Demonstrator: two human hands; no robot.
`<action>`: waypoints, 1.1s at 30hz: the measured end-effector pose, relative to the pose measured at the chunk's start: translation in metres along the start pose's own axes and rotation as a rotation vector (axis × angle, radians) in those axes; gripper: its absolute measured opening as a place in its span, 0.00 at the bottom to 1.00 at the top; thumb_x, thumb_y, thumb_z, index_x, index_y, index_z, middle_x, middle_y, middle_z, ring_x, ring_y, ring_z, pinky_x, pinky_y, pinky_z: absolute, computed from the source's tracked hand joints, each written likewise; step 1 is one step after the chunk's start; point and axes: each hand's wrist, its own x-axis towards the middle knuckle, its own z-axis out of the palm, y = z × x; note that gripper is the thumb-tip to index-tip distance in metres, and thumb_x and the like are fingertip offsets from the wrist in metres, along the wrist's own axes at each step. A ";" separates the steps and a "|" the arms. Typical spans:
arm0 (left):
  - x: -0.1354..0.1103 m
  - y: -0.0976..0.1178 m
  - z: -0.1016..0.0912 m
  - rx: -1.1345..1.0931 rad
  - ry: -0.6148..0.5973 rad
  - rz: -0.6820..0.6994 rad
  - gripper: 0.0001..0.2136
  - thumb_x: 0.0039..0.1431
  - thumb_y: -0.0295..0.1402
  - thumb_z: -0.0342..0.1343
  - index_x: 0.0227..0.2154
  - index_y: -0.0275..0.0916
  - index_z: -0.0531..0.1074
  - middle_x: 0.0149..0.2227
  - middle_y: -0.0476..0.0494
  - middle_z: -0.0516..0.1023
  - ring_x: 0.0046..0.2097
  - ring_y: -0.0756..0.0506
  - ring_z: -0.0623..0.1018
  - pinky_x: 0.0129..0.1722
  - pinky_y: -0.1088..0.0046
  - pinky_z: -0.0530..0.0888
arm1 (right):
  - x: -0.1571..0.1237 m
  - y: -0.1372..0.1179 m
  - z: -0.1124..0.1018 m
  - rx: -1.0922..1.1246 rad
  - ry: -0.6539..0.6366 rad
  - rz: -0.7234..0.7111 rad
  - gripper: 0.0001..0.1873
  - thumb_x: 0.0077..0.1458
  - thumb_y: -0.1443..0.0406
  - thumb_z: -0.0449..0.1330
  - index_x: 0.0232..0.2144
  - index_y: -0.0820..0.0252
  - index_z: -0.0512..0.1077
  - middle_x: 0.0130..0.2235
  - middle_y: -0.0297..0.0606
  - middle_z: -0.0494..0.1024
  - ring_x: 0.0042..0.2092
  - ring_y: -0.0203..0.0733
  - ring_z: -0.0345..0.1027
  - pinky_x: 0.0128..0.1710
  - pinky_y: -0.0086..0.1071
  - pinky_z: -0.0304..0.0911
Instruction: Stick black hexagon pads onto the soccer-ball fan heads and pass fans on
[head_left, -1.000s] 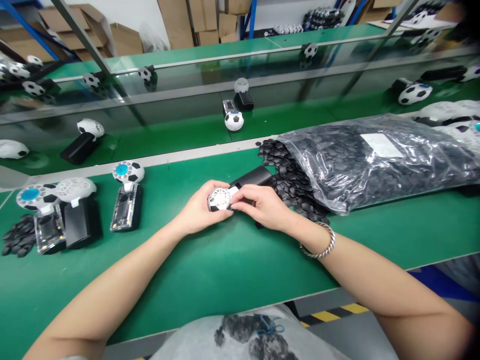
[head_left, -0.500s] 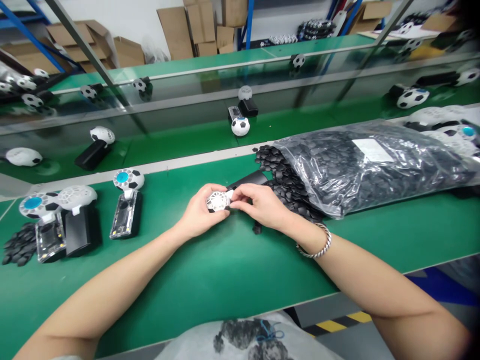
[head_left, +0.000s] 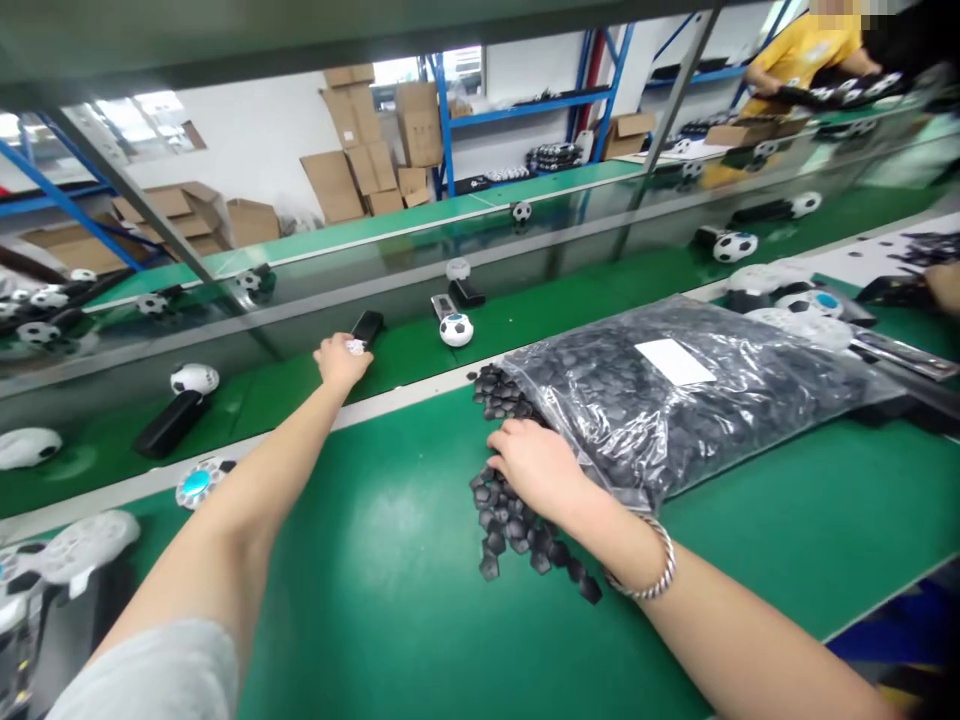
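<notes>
My left hand (head_left: 341, 362) reaches far out over the green conveyor belt. Its fingers are closed around the white ball-shaped head of a soccer-ball device (head_left: 367, 327), whose black body points away from me. My right hand (head_left: 538, 468) lies on a spread of black pentagon pieces (head_left: 517, 528), its fingers curled down among them; the undersides of the fingers are hidden. Beside that hand, the clear plastic bag (head_left: 720, 425), full of the same pieces, lies on its side with its mouth toward the spread.
Another soccer-ball device (head_left: 456, 330) rests on the belt (head_left: 555, 310) to the right of my left hand. More devices (head_left: 94, 545) lie at my left on the green table (head_left: 375, 600). A metal post (head_left: 161, 205) rises behind the belt. At far right is a co-worker's hand (head_left: 945, 285).
My left hand has carried the soccer-ball device from the table forward onto the belt. My right hand has let go of it and moved onto the black pieces, which are spread nearer to me.
</notes>
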 end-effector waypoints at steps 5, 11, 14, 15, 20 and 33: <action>0.034 0.049 0.036 0.329 -0.172 0.282 0.33 0.45 0.23 0.55 0.57 0.44 0.56 0.62 0.37 0.47 0.61 0.31 0.48 0.56 0.50 0.54 | -0.001 -0.002 -0.002 0.001 -0.051 -0.015 0.06 0.54 0.71 0.54 0.31 0.63 0.72 0.36 0.44 0.74 0.40 0.47 0.67 0.35 0.35 0.59; 0.083 0.109 0.087 0.379 -0.464 0.515 0.28 0.45 0.24 0.55 0.51 0.50 0.64 0.63 0.42 0.49 0.63 0.30 0.47 0.55 0.46 0.53 | 0.003 0.002 -0.001 0.056 -0.083 0.015 0.04 0.53 0.70 0.55 0.31 0.62 0.71 0.33 0.42 0.75 0.34 0.45 0.70 0.33 0.34 0.57; 0.083 0.124 0.088 0.361 -0.536 0.622 0.22 0.42 0.27 0.58 0.45 0.43 0.69 0.58 0.40 0.61 0.62 0.32 0.53 0.57 0.47 0.48 | 0.006 0.005 0.000 0.094 -0.060 0.018 0.03 0.53 0.68 0.56 0.32 0.62 0.71 0.30 0.40 0.75 0.31 0.43 0.70 0.30 0.34 0.56; 0.078 0.128 0.083 0.358 -0.554 0.643 0.22 0.40 0.29 0.60 0.43 0.41 0.69 0.54 0.39 0.67 0.59 0.33 0.58 0.58 0.50 0.49 | 0.006 0.005 0.000 0.107 -0.033 0.014 0.03 0.53 0.68 0.57 0.32 0.61 0.71 0.30 0.40 0.75 0.32 0.44 0.69 0.30 0.34 0.56; 0.022 0.132 0.025 0.347 -0.563 0.587 0.24 0.43 0.38 0.56 0.46 0.38 0.63 0.37 0.39 0.76 0.38 0.37 0.76 0.38 0.63 0.69 | 0.006 0.008 0.005 0.217 0.106 -0.063 0.04 0.54 0.66 0.57 0.27 0.59 0.70 0.32 0.38 0.74 0.38 0.43 0.67 0.35 0.32 0.57; -0.184 0.084 -0.080 0.222 -0.600 0.178 0.18 0.49 0.46 0.52 0.39 0.40 0.69 0.35 0.43 0.70 0.34 0.41 0.73 0.28 0.69 0.66 | 0.003 -0.001 0.008 0.500 0.155 -0.168 0.06 0.54 0.68 0.55 0.30 0.59 0.72 0.32 0.36 0.76 0.33 0.38 0.68 0.33 0.28 0.58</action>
